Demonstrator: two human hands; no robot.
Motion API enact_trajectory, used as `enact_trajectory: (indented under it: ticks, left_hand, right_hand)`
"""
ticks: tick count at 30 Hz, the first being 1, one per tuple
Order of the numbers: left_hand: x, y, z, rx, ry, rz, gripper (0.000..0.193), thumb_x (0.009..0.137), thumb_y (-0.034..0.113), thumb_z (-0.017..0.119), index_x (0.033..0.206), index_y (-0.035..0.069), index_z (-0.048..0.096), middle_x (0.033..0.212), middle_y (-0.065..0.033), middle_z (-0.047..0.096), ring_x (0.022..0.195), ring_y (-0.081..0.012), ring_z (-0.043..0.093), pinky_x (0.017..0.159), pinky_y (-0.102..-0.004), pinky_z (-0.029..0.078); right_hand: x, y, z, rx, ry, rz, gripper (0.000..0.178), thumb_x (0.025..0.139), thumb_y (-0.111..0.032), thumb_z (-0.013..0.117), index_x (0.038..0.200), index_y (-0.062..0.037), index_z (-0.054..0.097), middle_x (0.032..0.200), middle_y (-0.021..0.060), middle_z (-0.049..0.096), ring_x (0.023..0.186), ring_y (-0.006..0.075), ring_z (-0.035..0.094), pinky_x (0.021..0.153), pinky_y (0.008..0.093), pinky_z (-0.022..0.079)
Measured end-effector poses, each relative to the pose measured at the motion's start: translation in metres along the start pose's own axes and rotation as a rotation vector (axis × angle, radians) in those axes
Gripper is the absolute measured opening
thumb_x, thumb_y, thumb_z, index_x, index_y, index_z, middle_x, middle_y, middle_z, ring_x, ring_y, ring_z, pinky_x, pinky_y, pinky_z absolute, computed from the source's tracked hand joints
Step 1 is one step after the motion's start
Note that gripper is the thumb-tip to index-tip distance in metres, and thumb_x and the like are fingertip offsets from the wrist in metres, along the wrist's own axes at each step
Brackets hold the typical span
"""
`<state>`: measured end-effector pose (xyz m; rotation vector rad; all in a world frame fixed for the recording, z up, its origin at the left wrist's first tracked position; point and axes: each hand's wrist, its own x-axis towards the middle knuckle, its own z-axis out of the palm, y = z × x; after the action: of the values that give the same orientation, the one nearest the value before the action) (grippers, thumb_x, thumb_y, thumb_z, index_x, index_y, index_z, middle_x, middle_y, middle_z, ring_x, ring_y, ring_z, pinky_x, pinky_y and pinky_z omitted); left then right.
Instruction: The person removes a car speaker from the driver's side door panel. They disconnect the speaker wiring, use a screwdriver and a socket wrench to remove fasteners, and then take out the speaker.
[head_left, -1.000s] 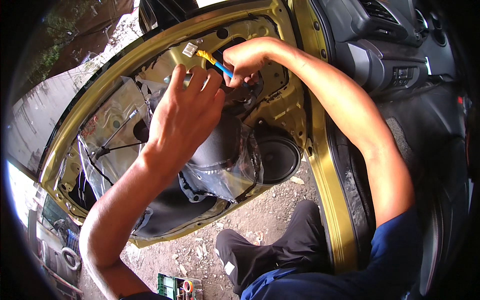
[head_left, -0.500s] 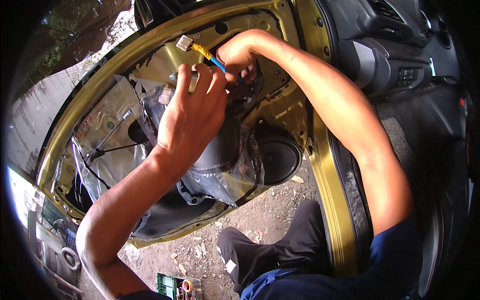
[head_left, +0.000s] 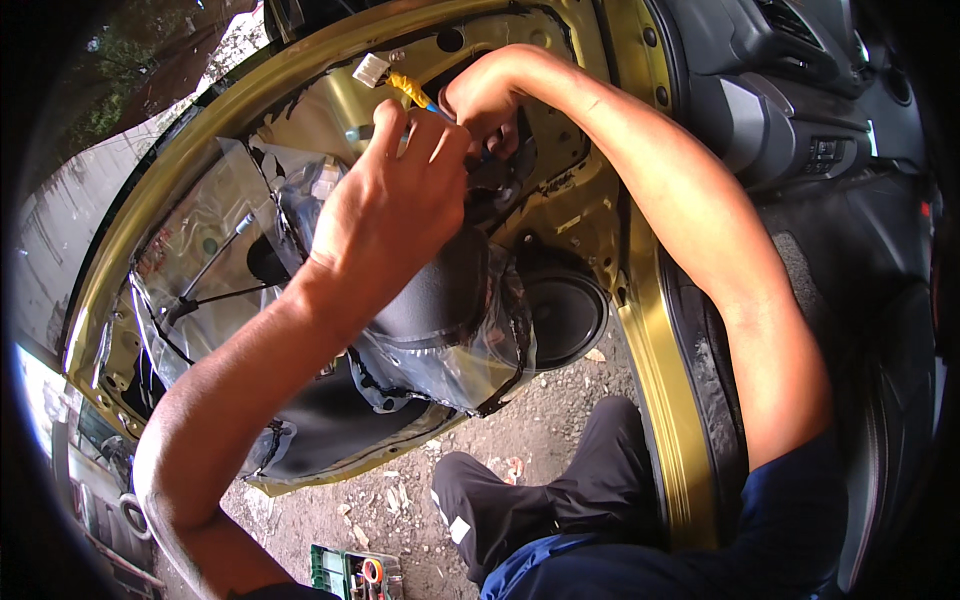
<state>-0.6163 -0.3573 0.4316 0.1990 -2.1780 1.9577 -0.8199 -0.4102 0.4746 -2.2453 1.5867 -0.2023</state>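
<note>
A wiring harness runs up between my hands over the opened car door (head_left: 575,215). It has a white plug connector (head_left: 371,69), a yellow-taped stretch (head_left: 408,89) and a short blue section (head_left: 436,109). My left hand (head_left: 400,195) comes from below with fingers bent, its fingertips closed at the blue section and partly hidden. My right hand (head_left: 488,105) curls its fingers around the harness just beyond, at the door's dark opening. A small grey-green tip (head_left: 356,132) pokes out beside my left fingers; I cannot tell whether it is held.
Clear plastic sheeting (head_left: 215,260) with black sealant hangs off the door frame. A round black speaker (head_left: 562,318) sits low in the door. The dashboard (head_left: 800,130) is at the right. An open green toolbox (head_left: 345,575) stands on the dirt ground (head_left: 400,500).
My left hand has moved slightly up and right, closer to my right hand, covering more of the blue section. The view has shifted a little; my right hand still grips the harness.
</note>
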Motion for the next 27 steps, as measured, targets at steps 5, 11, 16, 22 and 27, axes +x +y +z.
enact_trajectory:
  ticks: [5, 11, 16, 22, 27]
  left_hand:
    - [0.003, -0.010, 0.008, -0.053, 0.038, -0.007, 0.016, 0.079, 0.016, 0.067, 0.092, 0.008, 0.066, 0.086, -0.0043, 0.058, 0.087, -0.0185, 0.058, 0.084, -0.0344, 0.047]
    - [0.014, -0.011, 0.013, -0.008, 0.131, 0.004, 0.013, 0.079, 0.020, 0.067, 0.086, 0.009, 0.062, 0.077, -0.0015, 0.059, 0.078, -0.0169, 0.060, 0.076, -0.0316, 0.046]
    - [0.015, -0.011, 0.018, 0.025, 0.057, -0.017, 0.017, 0.078, 0.023, 0.068, 0.089, 0.010, 0.064, 0.079, -0.0030, 0.061, 0.081, -0.0175, 0.062, 0.075, -0.0317, 0.047]
    - [0.016, -0.023, 0.031, -0.086, 0.044, -0.008, 0.014, 0.076, 0.019, 0.068, 0.087, 0.012, 0.065, 0.080, -0.0024, 0.062, 0.080, -0.0184, 0.065, 0.073, -0.0325, 0.049]
    - [-0.008, -0.032, 0.010, -0.184, 0.203, 0.114, 0.016, 0.077, 0.019, 0.068, 0.091, 0.012, 0.065, 0.083, -0.0019, 0.063, 0.079, -0.0172, 0.064, 0.070, -0.0322, 0.050]
  right_hand:
    - [-0.004, 0.001, 0.004, -0.056, 0.060, -0.002, 0.024, 0.084, -0.018, 0.071, 0.094, 0.0035, 0.071, 0.082, 0.0115, 0.070, 0.074, 0.0196, 0.071, 0.068, 0.0315, 0.063]
    - [0.002, 0.004, 0.004, -0.041, 0.048, 0.012, 0.026, 0.088, -0.018, 0.070, 0.102, 0.0039, 0.071, 0.091, 0.0118, 0.072, 0.074, 0.0202, 0.071, 0.069, 0.0324, 0.063]
    - [0.003, 0.008, 0.004, -0.035, 0.005, -0.017, 0.022, 0.088, -0.016, 0.071, 0.105, -0.0023, 0.070, 0.090, 0.0071, 0.068, 0.074, 0.0164, 0.065, 0.069, 0.0310, 0.062]
    - [0.002, 0.006, 0.005, -0.020, -0.024, -0.015, 0.023, 0.084, -0.022, 0.078, 0.101, -0.0070, 0.074, 0.088, 0.0036, 0.068, 0.073, 0.0136, 0.063, 0.069, 0.0296, 0.061]
    - [0.000, 0.005, 0.007, -0.024, 0.007, 0.042, 0.036, 0.071, -0.033, 0.092, 0.090, -0.0066, 0.077, 0.083, 0.0030, 0.071, 0.067, 0.0131, 0.064, 0.063, 0.0274, 0.058]
